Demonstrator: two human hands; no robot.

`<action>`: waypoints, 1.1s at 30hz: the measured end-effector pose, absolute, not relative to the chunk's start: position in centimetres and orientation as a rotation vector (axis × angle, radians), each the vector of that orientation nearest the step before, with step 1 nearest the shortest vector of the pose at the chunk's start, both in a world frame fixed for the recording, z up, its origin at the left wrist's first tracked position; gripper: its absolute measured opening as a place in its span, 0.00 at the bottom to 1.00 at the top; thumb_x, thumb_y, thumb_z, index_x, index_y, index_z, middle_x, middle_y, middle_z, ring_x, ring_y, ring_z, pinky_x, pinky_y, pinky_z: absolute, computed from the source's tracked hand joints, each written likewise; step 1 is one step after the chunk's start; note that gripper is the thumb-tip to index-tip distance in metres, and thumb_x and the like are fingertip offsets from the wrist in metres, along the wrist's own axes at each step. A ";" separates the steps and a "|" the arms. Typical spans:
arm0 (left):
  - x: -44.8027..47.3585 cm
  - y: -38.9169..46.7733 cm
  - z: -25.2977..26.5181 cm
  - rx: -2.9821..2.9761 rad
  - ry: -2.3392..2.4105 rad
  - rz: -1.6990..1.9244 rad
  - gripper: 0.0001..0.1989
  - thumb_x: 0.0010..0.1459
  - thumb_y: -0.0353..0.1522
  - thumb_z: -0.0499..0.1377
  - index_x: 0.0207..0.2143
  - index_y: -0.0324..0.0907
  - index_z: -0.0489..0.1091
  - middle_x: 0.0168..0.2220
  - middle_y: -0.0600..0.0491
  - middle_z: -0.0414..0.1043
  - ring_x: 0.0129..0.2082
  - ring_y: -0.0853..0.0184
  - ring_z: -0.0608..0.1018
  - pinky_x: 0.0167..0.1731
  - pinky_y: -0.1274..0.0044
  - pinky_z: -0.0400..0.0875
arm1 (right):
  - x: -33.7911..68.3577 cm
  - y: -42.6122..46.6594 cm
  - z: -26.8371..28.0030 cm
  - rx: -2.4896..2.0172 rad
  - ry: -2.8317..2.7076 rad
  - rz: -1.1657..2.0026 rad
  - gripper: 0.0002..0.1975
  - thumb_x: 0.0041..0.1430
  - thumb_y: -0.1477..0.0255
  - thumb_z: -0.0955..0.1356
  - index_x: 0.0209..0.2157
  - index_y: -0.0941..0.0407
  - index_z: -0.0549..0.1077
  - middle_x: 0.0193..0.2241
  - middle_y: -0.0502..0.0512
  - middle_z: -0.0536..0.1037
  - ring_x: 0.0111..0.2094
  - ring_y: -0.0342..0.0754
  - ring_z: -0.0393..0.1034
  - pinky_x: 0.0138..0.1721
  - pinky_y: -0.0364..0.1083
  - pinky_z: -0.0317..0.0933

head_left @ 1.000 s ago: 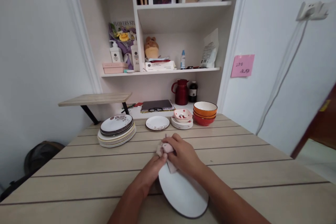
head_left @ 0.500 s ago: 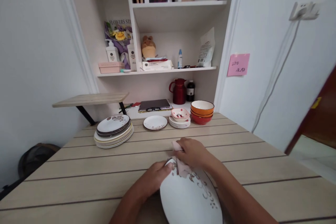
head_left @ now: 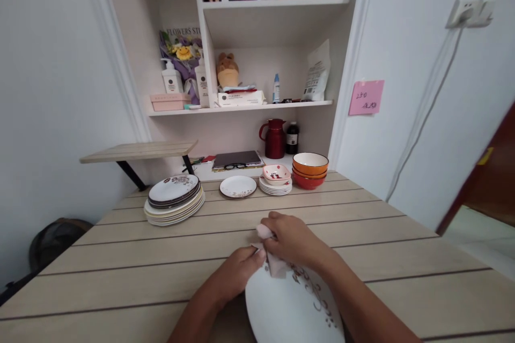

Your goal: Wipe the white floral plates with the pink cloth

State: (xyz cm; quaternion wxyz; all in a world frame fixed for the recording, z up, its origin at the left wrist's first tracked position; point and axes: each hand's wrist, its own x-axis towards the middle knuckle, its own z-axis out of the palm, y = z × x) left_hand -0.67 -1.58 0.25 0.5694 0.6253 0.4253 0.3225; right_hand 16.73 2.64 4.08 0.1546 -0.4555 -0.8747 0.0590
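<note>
A large white plate (head_left: 287,308) with a brown floral pattern and dark rim is tilted up at the front of the table, its lower end cut off by the frame. My left hand (head_left: 241,268) is closed on the plate's upper left edge, thumb on its face. A pale pink cloth (head_left: 276,265) is bunched in my right hand (head_left: 292,238), which is closed on it and presses it over the plate's far rim. Part of the cloth hangs down the plate's face, near my left thumb.
On the wooden table (head_left: 132,276) stand a stack of plates (head_left: 175,198), a small plate (head_left: 237,186), small dishes under a pink bowl (head_left: 276,174), and stacked orange and red bowls (head_left: 309,171). Behind them are a red jug (head_left: 274,139) and a dark laptop (head_left: 237,159). A raised wooden shelf (head_left: 139,151) overhangs the left.
My right hand has moved slightly left with the cloth along the plate's far rim, closer to my left thumb. My left hand stays on the plate's edge.
</note>
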 end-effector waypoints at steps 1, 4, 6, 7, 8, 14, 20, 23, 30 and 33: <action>-0.7 -1.6 0.2 1.467 0.998 0.755 0.24 0.56 0.51 0.53 0.34 0.38 0.73 0.31 0.51 0.70 0.30 0.68 0.66 0.30 0.77 0.58 | 16.7 2.7 4.0 -1.303 -2.502 0.181 0.05 0.51 0.72 0.64 0.30 0.55 0.71 0.34 0.52 0.74 0.30 0.45 0.66 0.30 0.43 0.49; -0.7 -1.6 0.3 1.480 1.015 0.745 0.24 0.56 0.50 0.53 0.35 0.37 0.72 0.31 0.51 0.70 0.30 0.68 0.67 0.31 0.77 0.58 | 16.7 2.7 4.0 -1.305 -2.483 0.193 0.04 0.50 0.72 0.64 0.30 0.55 0.70 0.33 0.52 0.73 0.30 0.45 0.65 0.30 0.43 0.48; -0.6 -1.7 0.4 1.479 1.014 0.743 0.24 0.56 0.50 0.53 0.34 0.37 0.72 0.31 0.51 0.70 0.30 0.68 0.67 0.31 0.77 0.58 | 16.8 2.7 4.0 -1.291 -2.476 0.194 0.04 0.50 0.73 0.64 0.29 0.55 0.70 0.33 0.52 0.73 0.29 0.45 0.65 0.30 0.43 0.48; -0.6 -1.7 0.4 1.474 1.011 0.745 0.24 0.56 0.50 0.53 0.33 0.37 0.72 0.31 0.51 0.70 0.30 0.68 0.66 0.30 0.77 0.58 | 16.8 2.7 4.0 -1.278 -2.476 0.197 0.04 0.50 0.73 0.64 0.29 0.54 0.70 0.33 0.52 0.73 0.30 0.45 0.64 0.30 0.43 0.49; -0.6 -1.7 0.4 1.468 1.009 0.750 0.23 0.56 0.50 0.53 0.32 0.37 0.72 0.30 0.51 0.70 0.29 0.68 0.66 0.30 0.77 0.58 | 16.8 2.7 4.0 -1.265 -2.479 0.204 0.04 0.50 0.73 0.64 0.29 0.54 0.70 0.33 0.52 0.73 0.30 0.45 0.64 0.30 0.43 0.49; -0.6 -1.6 0.2 1.457 1.018 0.755 0.24 0.55 0.51 0.53 0.31 0.37 0.72 0.29 0.52 0.70 0.29 0.68 0.66 0.29 0.77 0.58 | 16.7 3.0 3.7 -1.259 -2.469 0.258 0.04 0.50 0.73 0.64 0.30 0.54 0.70 0.34 0.52 0.73 0.32 0.45 0.66 0.32 0.42 0.51; -0.5 -1.7 0.5 1.403 1.053 0.725 0.26 0.54 0.51 0.54 0.37 0.37 0.74 0.31 0.51 0.72 0.31 0.67 0.68 0.30 0.77 0.59 | 16.5 3.2 3.3 -1.252 -2.424 0.250 0.04 0.50 0.73 0.64 0.30 0.54 0.69 0.33 0.51 0.72 0.31 0.45 0.65 0.32 0.42 0.50; -0.4 -1.8 0.7 1.360 1.036 0.734 0.26 0.54 0.51 0.55 0.39 0.37 0.74 0.31 0.51 0.72 0.31 0.66 0.69 0.31 0.76 0.60 | 16.5 3.3 3.3 -1.244 -2.402 0.238 0.03 0.50 0.74 0.64 0.29 0.54 0.68 0.33 0.50 0.72 0.31 0.44 0.64 0.32 0.42 0.50; -0.5 -1.7 0.7 1.308 1.004 0.771 0.26 0.54 0.50 0.56 0.43 0.37 0.72 0.32 0.50 0.74 0.33 0.65 0.70 0.33 0.76 0.60 | 16.5 3.5 3.3 -1.245 -2.333 0.225 0.03 0.49 0.74 0.63 0.29 0.54 0.68 0.32 0.49 0.70 0.30 0.43 0.63 0.32 0.42 0.50; -0.6 -1.6 0.4 1.272 1.022 0.806 0.25 0.53 0.50 0.57 0.41 0.37 0.73 0.30 0.51 0.73 0.31 0.67 0.70 0.32 0.77 0.60 | 16.5 3.5 3.3 -1.228 -2.236 0.273 0.02 0.48 0.74 0.63 0.27 0.54 0.67 0.30 0.49 0.68 0.29 0.43 0.62 0.31 0.42 0.51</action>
